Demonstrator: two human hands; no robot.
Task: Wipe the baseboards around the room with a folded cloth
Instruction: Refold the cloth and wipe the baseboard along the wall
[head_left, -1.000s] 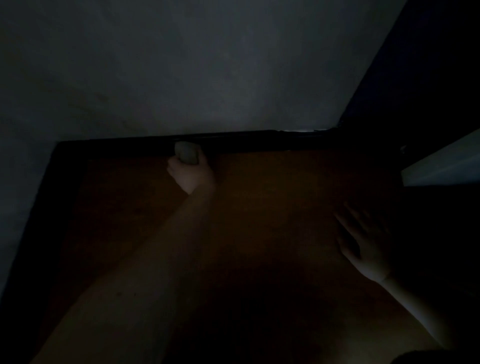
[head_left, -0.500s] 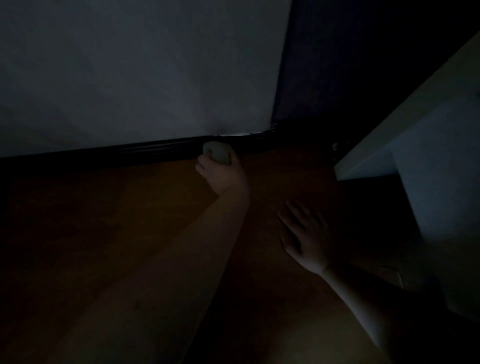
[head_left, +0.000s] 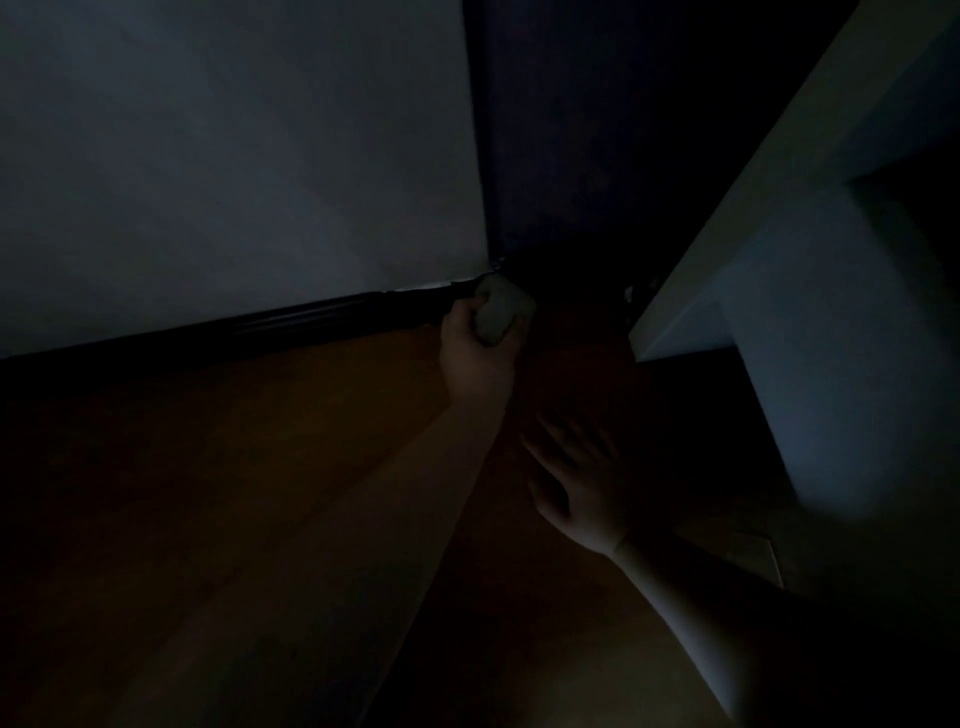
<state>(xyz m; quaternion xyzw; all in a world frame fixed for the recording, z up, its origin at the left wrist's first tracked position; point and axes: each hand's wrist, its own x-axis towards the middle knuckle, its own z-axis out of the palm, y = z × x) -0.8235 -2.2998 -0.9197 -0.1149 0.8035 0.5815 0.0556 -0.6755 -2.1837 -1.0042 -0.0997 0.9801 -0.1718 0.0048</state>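
At the room corner, twelve o'clock, left hand (head_left: 475, 353) grips folded cloth (head_left: 501, 310), pressed to the right end of the dark baseboard (head_left: 322, 325) beneath a pale wall (head_left: 234, 166). Right hand (head_left: 576, 480) lies flat, fingers spread, on wooden floor (head_left: 234, 467) at five o'clock. White furniture (head_left: 810, 291) stands at three o'clock

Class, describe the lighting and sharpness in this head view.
Head view: very dim throughout; the pale wall is brightest, the baseboard nearly black, the right hand deep in shadow, the cloth faintly visible, the white furniture soft-edged.
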